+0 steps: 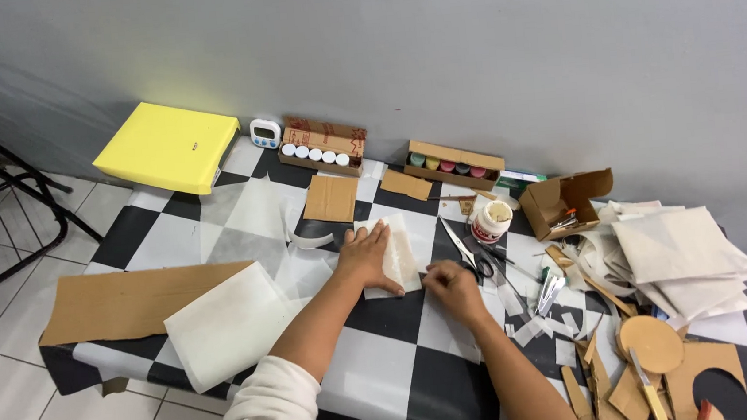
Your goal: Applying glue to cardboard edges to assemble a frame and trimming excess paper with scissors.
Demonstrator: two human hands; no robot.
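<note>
On a black-and-white checkered mat (384,342), the left hand (364,257) lies flat and open, pressing down a white paper sheet (399,252) that extends just past its fingers. The right hand (451,288) is curled at the sheet's lower right corner, seemingly pinching its edge, with scissors (468,254) just beside it.

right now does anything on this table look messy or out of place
Yes: white paper offcuts and cardboard scraps lie strewn at the table's right end, and the long cardboard sheet overhangs the left edge. The hands' white sheet lies flat.
</note>
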